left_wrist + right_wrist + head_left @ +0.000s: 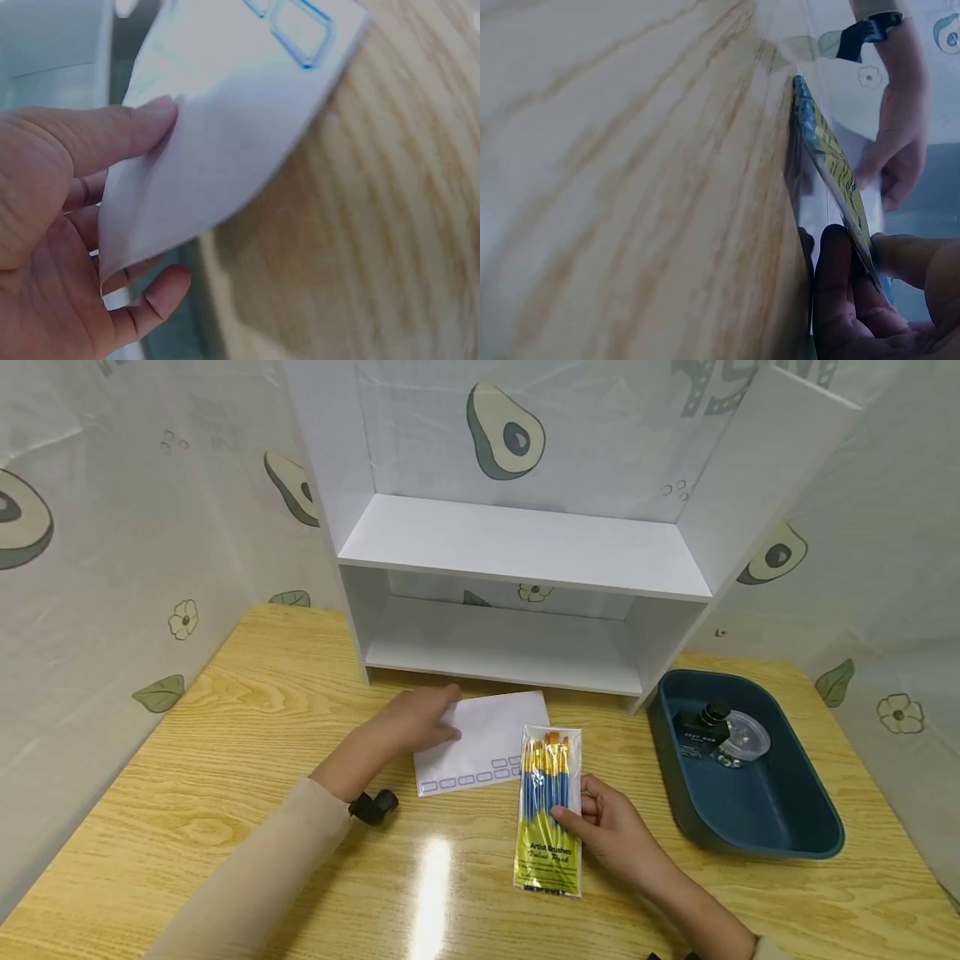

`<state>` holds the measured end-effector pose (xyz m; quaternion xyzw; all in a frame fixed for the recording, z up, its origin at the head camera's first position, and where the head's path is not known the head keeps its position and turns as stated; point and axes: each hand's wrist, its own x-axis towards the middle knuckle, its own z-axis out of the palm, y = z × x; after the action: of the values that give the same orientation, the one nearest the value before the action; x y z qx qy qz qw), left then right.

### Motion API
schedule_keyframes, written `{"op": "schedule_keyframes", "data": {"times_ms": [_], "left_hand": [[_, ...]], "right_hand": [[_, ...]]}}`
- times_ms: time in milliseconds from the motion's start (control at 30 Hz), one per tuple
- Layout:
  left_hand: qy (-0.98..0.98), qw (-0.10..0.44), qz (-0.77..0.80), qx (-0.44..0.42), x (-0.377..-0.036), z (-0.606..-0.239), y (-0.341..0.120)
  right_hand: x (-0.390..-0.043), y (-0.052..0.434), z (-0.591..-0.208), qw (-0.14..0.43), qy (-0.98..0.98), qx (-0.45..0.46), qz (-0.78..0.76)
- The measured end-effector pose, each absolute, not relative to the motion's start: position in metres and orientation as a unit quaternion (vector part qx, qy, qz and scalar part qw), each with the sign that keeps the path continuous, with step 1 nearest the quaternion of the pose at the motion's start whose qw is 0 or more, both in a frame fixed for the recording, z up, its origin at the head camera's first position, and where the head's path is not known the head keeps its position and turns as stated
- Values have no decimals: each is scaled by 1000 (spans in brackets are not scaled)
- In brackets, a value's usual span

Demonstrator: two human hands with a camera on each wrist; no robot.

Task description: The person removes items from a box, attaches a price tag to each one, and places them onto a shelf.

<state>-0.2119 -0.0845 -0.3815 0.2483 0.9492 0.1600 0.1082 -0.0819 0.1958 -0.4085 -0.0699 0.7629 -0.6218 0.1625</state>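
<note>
My left hand (420, 718) pinches the left edge of a white envelope-like paper (487, 731), with a row of small blue outlined boxes along its near edge. In the left wrist view the thumb lies on top of the paper (217, 135) and the fingers are beneath, bending its edge. With thumb and curled fingers, my right hand (618, 831) grips a clear pack of artist brushes (549, 814) by its right side. The brushes have blue handles, and the lower wrapper is yellow-green. This pack overlaps the paper's right corner in the head view.
A white two-level shelf (517, 539) stands at the back of the wooden table (285, 693). On the right is a dark blue bin (772, 806) holding a black box (697, 735), a black-capped bottle top and a clear round container (746, 735).
</note>
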Motion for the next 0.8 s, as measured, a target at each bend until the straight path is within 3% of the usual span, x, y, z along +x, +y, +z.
{"op": "schedule_keyframes", "data": {"times_ms": [400, 600, 800], "left_hand": [[930, 7, 212, 301, -193, -337, -115], [915, -24, 259, 307, -192, -324, -124], [889, -27, 328, 319, -191, -325, -119]], "right_hand": [[-81, 189, -408, 109, 863, -65, -489], [-82, 189, -403, 110, 885, -45, -449], [-84, 197, -395, 146, 883, -58, -442]]}}
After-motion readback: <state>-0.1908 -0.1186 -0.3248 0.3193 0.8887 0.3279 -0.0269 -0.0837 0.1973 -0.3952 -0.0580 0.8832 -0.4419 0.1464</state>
